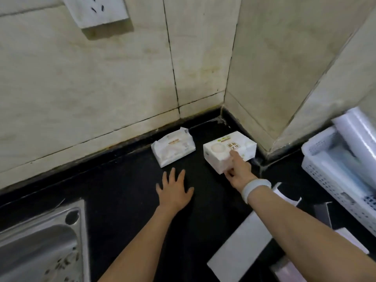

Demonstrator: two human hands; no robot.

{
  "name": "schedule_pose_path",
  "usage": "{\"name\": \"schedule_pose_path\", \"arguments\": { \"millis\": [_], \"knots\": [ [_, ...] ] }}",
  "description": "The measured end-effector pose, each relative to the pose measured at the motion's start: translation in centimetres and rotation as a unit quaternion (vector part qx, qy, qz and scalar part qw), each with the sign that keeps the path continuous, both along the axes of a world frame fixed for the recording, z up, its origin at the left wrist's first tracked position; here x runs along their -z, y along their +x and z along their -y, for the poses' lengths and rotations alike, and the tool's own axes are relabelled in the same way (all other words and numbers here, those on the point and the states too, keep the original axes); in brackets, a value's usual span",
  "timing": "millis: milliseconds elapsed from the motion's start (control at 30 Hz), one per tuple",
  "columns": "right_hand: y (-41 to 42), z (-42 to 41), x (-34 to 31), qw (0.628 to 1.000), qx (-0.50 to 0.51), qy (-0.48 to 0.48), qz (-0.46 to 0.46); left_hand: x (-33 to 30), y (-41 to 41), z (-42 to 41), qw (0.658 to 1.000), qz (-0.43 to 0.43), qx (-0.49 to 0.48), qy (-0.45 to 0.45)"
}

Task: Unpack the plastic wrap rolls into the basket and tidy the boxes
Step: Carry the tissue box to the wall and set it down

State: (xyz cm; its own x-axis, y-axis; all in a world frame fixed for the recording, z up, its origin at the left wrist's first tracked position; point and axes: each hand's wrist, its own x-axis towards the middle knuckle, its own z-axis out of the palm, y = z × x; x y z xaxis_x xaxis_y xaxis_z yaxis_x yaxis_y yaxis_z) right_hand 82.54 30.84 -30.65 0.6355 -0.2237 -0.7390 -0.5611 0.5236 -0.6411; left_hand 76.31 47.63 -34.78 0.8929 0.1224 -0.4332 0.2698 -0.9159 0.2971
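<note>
- Head view: right hand [237, 167] gripped a white printed tissue box [228, 151] near the corner; left hand [174, 189] lay open, flat on the black countertop [126, 190].
- Clear plastic wrap rolls [358, 135] were already in the white perforated basket [325, 180], far right.
- I'd slide that box square to the wall, beside the soft white tissue pack [173, 148].

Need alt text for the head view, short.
Right hand grips a white tissue pack in the corner of a black counter; left hand hovers open nearby. A second tissue pack lies left, a white basket of plastic wrap rolls right.

Home kitchen: steel sink [38, 247], black counter [126, 180], tiled walls [91, 82] w/ socket [97, 9] (grimy grout).
</note>
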Motion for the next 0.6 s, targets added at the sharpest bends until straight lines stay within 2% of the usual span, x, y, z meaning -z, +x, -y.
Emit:
{"name": "schedule_pose_path", "arguments": {
  "millis": [100, 333, 467, 600],
  "knots": [
    [3.7, -1.2, 1.6, 0.999, -0.027, -0.034, 0.021, 2.8, 1.5, 0.2, 0.999, -0.034, -0.001, 0.033],
    [9.5, -3.2, 2.9, 0.989, -0.064, -0.107, 0.079, 5.5, 1.6, 0.1, 0.998, -0.049, 0.009, 0.046],
    [9.7, -2.4, 2.5, 0.988, -0.111, -0.078, 0.07, 5.3, 1.9, 0.0, 0.997, -0.065, 0.015, 0.037],
    [6.6, -0.4, 1.5, 0.983, -0.161, -0.083, 0.04, 4.5, 2.2, 0.0, 0.996, -0.082, 0.019, 0.035]
  ]
}}
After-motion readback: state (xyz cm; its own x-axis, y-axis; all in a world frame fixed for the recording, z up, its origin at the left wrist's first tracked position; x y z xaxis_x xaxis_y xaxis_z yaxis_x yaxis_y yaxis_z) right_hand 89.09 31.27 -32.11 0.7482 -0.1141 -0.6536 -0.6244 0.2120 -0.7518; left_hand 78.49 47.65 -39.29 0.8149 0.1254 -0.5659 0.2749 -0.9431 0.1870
